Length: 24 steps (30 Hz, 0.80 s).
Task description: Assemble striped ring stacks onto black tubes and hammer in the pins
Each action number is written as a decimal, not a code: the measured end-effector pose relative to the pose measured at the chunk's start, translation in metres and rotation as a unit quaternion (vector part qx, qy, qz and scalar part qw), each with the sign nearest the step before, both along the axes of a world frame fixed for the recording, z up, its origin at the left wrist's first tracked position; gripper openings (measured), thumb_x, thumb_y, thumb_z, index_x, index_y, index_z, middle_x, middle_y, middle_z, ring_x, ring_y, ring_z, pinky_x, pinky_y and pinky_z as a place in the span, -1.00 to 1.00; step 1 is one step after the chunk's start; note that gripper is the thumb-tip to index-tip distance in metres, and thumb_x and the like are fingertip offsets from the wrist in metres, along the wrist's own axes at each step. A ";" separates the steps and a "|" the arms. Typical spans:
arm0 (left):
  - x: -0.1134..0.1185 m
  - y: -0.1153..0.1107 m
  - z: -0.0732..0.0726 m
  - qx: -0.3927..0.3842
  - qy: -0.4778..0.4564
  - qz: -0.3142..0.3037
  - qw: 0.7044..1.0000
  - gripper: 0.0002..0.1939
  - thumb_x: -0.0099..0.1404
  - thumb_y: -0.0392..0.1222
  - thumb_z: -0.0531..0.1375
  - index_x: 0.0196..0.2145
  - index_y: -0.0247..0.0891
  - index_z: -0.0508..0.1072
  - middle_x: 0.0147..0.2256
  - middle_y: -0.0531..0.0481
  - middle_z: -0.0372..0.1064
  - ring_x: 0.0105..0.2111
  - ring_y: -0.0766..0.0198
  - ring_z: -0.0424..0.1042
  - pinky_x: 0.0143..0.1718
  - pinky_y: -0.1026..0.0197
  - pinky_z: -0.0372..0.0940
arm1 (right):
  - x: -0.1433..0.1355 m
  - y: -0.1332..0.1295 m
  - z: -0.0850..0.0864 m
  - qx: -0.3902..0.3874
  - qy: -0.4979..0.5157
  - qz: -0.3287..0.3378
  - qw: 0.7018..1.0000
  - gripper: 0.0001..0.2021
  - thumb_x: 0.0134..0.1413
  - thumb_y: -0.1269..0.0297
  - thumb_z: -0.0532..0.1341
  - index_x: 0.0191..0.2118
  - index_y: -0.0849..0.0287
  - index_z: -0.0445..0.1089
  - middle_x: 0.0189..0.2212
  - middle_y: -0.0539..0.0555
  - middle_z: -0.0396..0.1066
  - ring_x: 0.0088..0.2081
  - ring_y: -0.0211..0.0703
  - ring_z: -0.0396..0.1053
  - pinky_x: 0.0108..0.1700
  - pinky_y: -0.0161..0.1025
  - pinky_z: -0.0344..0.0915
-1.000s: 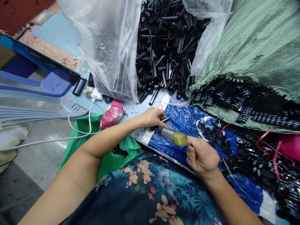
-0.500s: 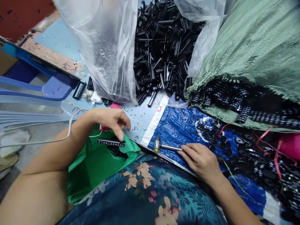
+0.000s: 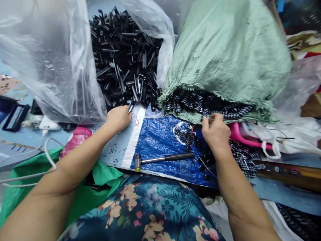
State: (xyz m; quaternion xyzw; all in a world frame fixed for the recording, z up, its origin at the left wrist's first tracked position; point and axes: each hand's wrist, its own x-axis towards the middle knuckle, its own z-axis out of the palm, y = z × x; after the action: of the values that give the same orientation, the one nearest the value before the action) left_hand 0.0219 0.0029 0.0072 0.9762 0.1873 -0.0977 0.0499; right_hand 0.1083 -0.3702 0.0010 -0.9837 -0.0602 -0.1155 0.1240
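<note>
My left hand (image 3: 119, 117) is closed at the near edge of a heap of black tube-like parts (image 3: 127, 50), with the end of one part (image 3: 130, 106) showing at its fingertips. My right hand (image 3: 216, 132) is at the mouth of a pale green woven sack (image 3: 230, 57), thumb and fingers drawn together at a strand of stacked black ring-like pieces (image 3: 205, 110). Its fingertips partly hide the contact. Between my forearms, a small mallet (image 3: 163, 159) with a metal head, yellow face and black grip lies on a blue plastic sheet (image 3: 160, 140), touched by neither hand.
A clear plastic bag (image 3: 80, 63) stands around the heap. A green bag (image 3: 80, 207) is below my left forearm, beside a pink bundle (image 3: 76, 139). A white cable (image 3: 51, 157) crosses at left. Loose black rings (image 3: 200, 144) lie near my right hand.
My left hand has moved from above the green bag to the heap, and the black strip there has left it. My right hand has let go of the mallet and reached the sack. The view has swung right.
</note>
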 end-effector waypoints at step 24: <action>-0.056 -0.111 0.024 -0.764 -0.135 0.152 0.612 -0.53 0.16 0.06 0.39 -0.14 -0.22 0.30 -0.55 0.18 0.36 -0.68 0.45 0.26 -0.64 0.39 0.08 | -0.067 0.032 0.021 0.743 0.277 0.041 0.608 -0.56 0.19 -0.25 0.17 -0.22 0.06 0.37 -0.45 -0.06 0.28 -0.49 -0.30 0.28 -0.47 -0.31 0.31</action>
State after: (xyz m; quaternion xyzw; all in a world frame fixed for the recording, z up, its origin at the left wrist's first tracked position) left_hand -0.0342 -0.1081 0.0312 0.5439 0.1820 -0.0636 0.8167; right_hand 0.0415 -0.3386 0.0217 -0.5349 0.0433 0.1622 0.8281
